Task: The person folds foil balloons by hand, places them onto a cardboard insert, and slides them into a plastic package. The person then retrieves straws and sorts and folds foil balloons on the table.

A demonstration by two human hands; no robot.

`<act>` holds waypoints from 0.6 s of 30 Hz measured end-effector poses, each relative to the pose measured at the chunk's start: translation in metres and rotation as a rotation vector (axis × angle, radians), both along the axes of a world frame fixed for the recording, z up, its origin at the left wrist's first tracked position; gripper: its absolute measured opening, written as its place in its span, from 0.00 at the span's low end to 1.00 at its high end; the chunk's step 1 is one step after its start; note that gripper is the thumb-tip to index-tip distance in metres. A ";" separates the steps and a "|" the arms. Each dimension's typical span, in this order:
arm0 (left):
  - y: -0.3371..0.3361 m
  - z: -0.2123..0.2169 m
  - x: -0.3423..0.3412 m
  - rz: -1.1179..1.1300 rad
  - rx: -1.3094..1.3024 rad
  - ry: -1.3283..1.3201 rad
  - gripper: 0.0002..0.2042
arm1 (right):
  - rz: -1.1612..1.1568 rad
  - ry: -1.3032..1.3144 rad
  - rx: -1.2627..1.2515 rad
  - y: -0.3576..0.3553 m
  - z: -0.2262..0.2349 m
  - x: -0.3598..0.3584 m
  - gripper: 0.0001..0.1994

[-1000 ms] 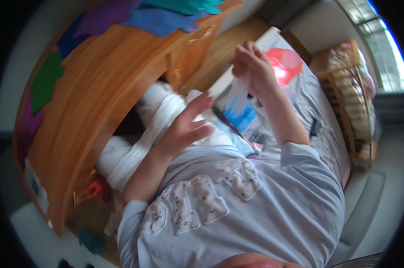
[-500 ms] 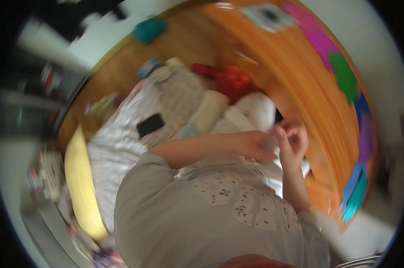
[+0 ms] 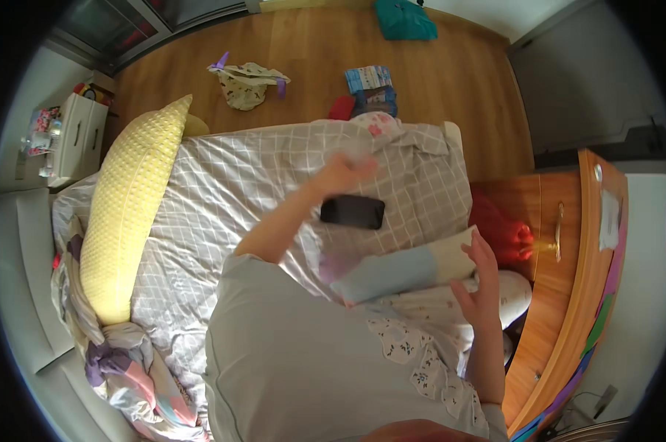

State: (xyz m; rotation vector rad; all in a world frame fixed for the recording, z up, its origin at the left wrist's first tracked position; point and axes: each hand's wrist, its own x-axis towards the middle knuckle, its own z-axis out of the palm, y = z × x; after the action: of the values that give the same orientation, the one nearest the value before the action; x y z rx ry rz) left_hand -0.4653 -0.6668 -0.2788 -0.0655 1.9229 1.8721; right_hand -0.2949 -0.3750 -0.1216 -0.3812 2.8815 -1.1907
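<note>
My left hand (image 3: pixel 342 174) is stretched out over the grey checked bed sheet (image 3: pixel 237 184), just above a black phone (image 3: pixel 353 211) lying flat on the sheet. The hand is blurred, with a pale smear at its fingertips, so its grip is unclear. My right hand (image 3: pixel 478 283) is open with fingers spread, beside the cream end of a rolled blue and cream cloth (image 3: pixel 410 267) that lies across the bed in front of me. A white floral fabric (image 3: pixel 421 331) lies under that roll, near my body.
A long yellow pillow (image 3: pixel 130 210) runs along the bed's left side, with a crumpled blanket (image 3: pixel 130 368) below it. A wooden cabinet (image 3: pixel 568 280) and a red bag (image 3: pixel 504 232) stand at the right. Bags and packets (image 3: pixel 370 82) lie on the wooden floor; white drawers (image 3: pixel 71 136) stand at left.
The view has swung round from the wooden cabinet to the bed. My hands, close together before, have parted: the left now reaches out over the sheet, the right is open by the rolled cloth.
</note>
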 end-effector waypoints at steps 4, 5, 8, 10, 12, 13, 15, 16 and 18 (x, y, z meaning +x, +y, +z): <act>-0.129 -0.129 -0.094 0.534 -0.043 0.391 0.09 | -0.002 -0.139 0.121 -0.002 -0.018 -0.053 0.30; -0.122 -0.140 -0.105 0.540 -0.012 0.374 0.09 | -0.012 -0.182 0.163 -0.005 -0.022 -0.067 0.30; -0.109 -0.131 -0.110 0.217 -0.082 0.584 0.06 | 0.055 -0.235 0.322 -0.035 -0.025 -0.130 0.28; -0.109 -0.141 -0.105 0.266 -0.051 0.571 0.08 | 0.121 -0.280 0.395 -0.061 -0.029 -0.177 0.27; -0.105 -0.143 -0.108 0.308 0.006 0.610 0.14 | 0.288 -0.097 0.474 -0.098 -0.039 -0.228 0.25; -0.107 -0.145 -0.108 0.332 0.013 0.605 0.14 | 0.324 -0.110 0.451 -0.121 -0.046 -0.252 0.25; -0.106 -0.143 -0.103 0.358 0.115 0.538 0.13 | 0.379 -0.105 0.432 -0.160 -0.061 -0.295 0.25; -0.104 -0.141 -0.103 0.367 0.170 0.513 0.13 | 0.397 -0.081 0.436 -0.175 -0.072 -0.315 0.24; -0.103 -0.135 -0.101 0.455 0.253 0.472 0.13 | 0.459 -0.013 0.410 -0.206 -0.103 -0.357 0.23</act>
State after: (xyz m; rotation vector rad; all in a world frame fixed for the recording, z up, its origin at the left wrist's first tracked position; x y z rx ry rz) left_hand -0.5661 -0.7701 -0.4142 0.0256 2.0708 2.6152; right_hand -0.6516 -0.5814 -0.2250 -0.9383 2.7044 -0.5172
